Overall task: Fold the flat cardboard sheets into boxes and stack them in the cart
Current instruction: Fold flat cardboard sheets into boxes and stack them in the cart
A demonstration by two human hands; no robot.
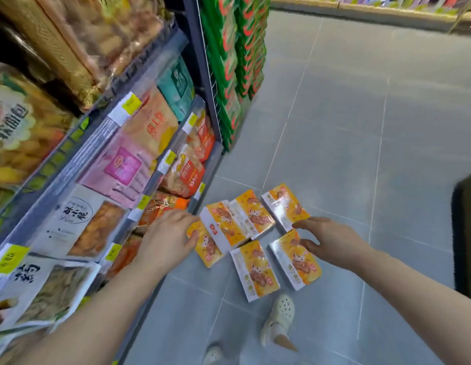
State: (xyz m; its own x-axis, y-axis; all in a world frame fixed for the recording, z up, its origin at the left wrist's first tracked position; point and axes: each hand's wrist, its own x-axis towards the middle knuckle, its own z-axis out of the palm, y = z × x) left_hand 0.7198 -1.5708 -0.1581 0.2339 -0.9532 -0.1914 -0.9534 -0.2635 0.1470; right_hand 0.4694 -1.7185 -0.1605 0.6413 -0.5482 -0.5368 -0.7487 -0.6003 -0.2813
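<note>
6 orange boxes (pixel 251 242) lie on floor (pixel 360 127) beside shelf (pixel 160 164), already boxed. No cart, no flat sheets visible; stacking pending. Left hand (pixel 168 239) released, touching nearest-shelf box; right hand (pixel 327 239) released, fingertips on 2 boxes farthest from shelf.

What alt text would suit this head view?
Both hands reach down to six orange-and-white snack boxes lying on a grey tile floor: the left hand touches the leftmost box, the right hand hovers over another. Stocked shelves run along the left.
</note>
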